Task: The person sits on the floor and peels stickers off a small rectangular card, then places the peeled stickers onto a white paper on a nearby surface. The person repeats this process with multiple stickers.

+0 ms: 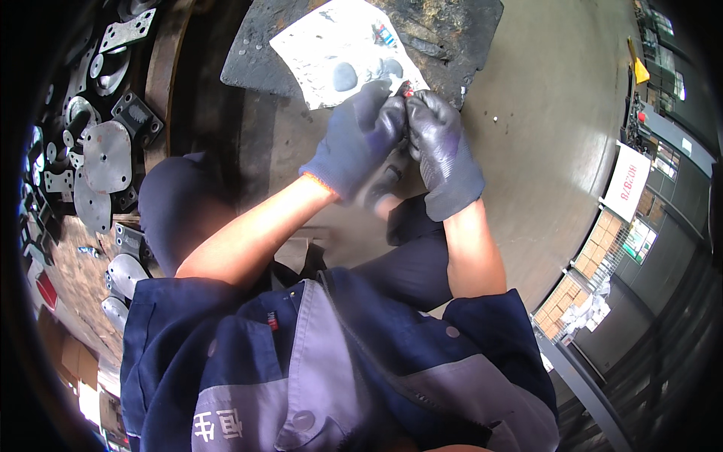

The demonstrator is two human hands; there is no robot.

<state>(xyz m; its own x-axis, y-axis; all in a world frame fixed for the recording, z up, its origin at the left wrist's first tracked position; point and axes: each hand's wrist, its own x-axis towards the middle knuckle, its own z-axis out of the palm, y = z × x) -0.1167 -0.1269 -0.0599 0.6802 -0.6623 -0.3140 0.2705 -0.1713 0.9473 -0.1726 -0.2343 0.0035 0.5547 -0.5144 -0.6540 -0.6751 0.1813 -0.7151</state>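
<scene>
Both of my hands wear dark gloves and meet at the near edge of a white sheet [316,45]. My left hand [360,139] is closed, its fingertips pressed against those of the other hand. My right hand [443,143] is closed too, thumb and fingers pinched together. A small red bit [407,88] shows at the fingertips; the thing it belongs to is mostly hidden. On the sheet sit a round grey lump [345,76] and a second grey lump [392,68], partly behind my left fingers. A small blue, red and white item or print [385,35] shows farther up.
The sheet lies on a dark, worn slab [252,56]. To the left, a wooden surface [75,260] bears several metal plates and brackets, among them a rounded plate [108,158]. My bent knee [184,211] is beside it. Grey floor [542,151] stretches right toward stacked boxes [599,241].
</scene>
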